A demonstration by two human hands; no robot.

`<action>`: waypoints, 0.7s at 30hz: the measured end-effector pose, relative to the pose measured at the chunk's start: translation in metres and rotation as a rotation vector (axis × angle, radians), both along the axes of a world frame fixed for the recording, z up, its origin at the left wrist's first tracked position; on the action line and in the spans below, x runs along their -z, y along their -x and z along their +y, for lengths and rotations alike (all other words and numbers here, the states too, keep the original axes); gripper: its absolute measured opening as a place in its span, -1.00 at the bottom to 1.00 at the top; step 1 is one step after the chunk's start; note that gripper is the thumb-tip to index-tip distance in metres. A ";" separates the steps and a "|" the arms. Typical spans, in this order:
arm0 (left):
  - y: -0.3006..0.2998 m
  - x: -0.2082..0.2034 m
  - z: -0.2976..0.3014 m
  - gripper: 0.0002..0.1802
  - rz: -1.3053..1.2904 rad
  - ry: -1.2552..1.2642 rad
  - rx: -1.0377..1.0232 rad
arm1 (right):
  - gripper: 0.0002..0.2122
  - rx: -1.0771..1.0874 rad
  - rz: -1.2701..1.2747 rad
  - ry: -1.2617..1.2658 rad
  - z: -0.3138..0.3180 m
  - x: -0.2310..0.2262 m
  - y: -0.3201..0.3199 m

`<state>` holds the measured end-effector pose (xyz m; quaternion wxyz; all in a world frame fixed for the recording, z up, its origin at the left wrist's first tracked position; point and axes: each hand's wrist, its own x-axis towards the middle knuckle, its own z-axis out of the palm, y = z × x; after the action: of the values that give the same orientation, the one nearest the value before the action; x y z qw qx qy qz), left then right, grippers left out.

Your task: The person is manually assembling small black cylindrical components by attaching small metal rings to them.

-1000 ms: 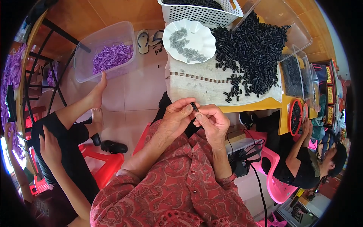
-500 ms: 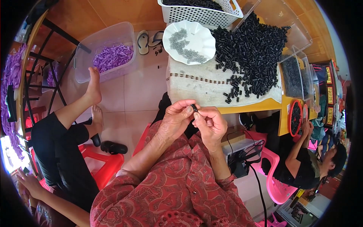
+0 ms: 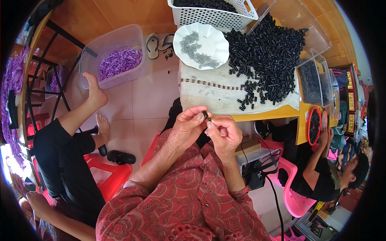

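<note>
A small black piece [image 3: 205, 115] is pinched between the fingertips of the left hand [image 3: 187, 127] and the right hand [image 3: 223, 132], both closed on it just in front of the chest, below the near edge of the table [image 3: 265, 115]. The two hands are held touching at the fingertips, with the piece poking up between them (its exact shape is too small to tell).

On the table a cloth [image 3: 209, 94] is spread, and a heap of black pieces [image 3: 269, 56] is piled over its right part, with loose ones scattered toward the near edge. A white plate [image 3: 213, 44] with grey bits is set at the far left of the cloth, and a white basket [image 3: 215, 15] filled with dark parts is seen just behind it.

On the floor to the left a clear tub [image 3: 114, 54] of purple pieces is placed, with a pair of sandals [image 3: 159, 41] beside it. Another person's bare foot [image 3: 95, 89] is rested against the tub. A third person is seated at the right on a pink chair [image 3: 291, 193].
</note>
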<state>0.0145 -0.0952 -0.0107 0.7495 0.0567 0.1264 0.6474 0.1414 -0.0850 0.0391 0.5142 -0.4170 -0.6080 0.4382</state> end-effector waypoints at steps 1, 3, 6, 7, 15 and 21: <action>0.000 0.000 0.000 -0.76 -0.001 0.002 0.000 | -0.85 -0.011 0.072 0.066 -0.001 0.000 -0.001; -0.001 0.001 0.000 -0.75 -0.035 0.041 0.017 | -0.85 -0.028 0.081 0.068 -0.002 0.001 -0.002; 0.000 0.002 0.000 -0.74 -0.028 0.042 0.013 | -0.86 -0.044 0.088 0.058 0.000 0.002 0.000; 0.000 0.002 0.000 -0.74 -0.028 0.041 0.014 | -0.86 -0.040 0.083 0.046 0.000 0.002 0.001; -0.002 0.002 0.000 -0.77 0.032 0.009 -0.004 | -0.85 -0.013 0.012 -0.004 0.001 0.003 0.001; -0.003 0.000 0.000 -0.77 0.051 0.011 -0.011 | -0.84 0.014 -0.033 -0.020 0.001 0.004 0.001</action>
<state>0.0178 -0.0954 -0.0111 0.7428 0.0686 0.1493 0.6490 0.1402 -0.0836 0.0349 0.5114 -0.4230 -0.6178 0.4218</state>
